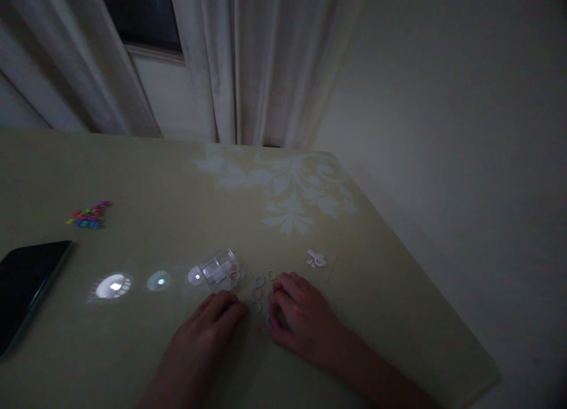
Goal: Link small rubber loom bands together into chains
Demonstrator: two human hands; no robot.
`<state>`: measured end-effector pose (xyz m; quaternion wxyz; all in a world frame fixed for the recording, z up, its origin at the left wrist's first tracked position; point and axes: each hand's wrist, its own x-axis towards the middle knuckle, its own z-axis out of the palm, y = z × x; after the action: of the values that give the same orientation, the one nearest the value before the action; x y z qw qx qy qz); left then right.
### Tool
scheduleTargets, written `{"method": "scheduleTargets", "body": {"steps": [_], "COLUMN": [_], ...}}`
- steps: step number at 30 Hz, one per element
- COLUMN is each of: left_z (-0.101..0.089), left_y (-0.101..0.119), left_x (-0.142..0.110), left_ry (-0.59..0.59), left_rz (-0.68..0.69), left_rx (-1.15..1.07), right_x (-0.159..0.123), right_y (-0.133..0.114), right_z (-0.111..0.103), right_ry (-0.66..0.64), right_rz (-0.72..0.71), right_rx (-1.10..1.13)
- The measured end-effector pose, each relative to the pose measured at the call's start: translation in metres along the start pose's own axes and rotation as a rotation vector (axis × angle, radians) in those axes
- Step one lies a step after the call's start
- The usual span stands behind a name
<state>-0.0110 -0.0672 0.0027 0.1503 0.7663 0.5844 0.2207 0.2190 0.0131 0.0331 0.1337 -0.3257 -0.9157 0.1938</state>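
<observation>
Small thin rings in pale colours lie in a loose double row on the table, among them a yellow ring (271, 270) and a pinkish ring (264, 337). My right hand (305, 317) reaches over the right side of the row, its thumb and index finger closed at the edge of a small bluish ring (269, 322). Left of the row rests my left hand (201, 335), fingers curled together and tips low to the table; anything in them is hidden. Just beyond it lies a clear plastic box (217, 267) with compartments and a few rings at its right end.
White plastic bits (317, 258) lie beyond my right hand. A pile of colourful beads (88, 216) and a dark phone or tablet (31, 279) are at the left. The table (177, 202) ends at a slanting right edge, near a wall and curtains (266, 60).
</observation>
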Motion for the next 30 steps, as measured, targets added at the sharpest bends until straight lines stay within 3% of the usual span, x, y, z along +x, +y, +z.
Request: {"method": "scheduleTargets", "body": {"steps": [7, 12, 17, 23, 30], "left_z": [0.000, -0.009, -0.020, -0.038, -0.036], "left_y": [-0.002, -0.007, -0.002, 0.012, 0.012], "left_x": [0.002, 0.005, 0.011, 0.018, 0.019], "left_ry": [-0.015, 0.004, 0.027, 0.039, 0.015], "left_rz": [-0.027, -0.048, -0.036, -0.191, -0.198], "left_rx": [-0.092, -0.179, -0.440, -0.601, -0.722], "right_x": [0.008, 0.008, 0.007, 0.007, 0.003], "right_y": [-0.008, -0.010, -0.010, -0.010, -0.016], "right_z": [0.013, 0.015, 0.014, 0.021, -0.005], "right_ry": [0.172, 0.107, 0.079, 0.069, 0.101], "right_rz": [0.013, 0.015, 0.025, -0.021, 0.052], "right_rx": [0.095, 0.116, 0.093, -0.063, 0.508]}}
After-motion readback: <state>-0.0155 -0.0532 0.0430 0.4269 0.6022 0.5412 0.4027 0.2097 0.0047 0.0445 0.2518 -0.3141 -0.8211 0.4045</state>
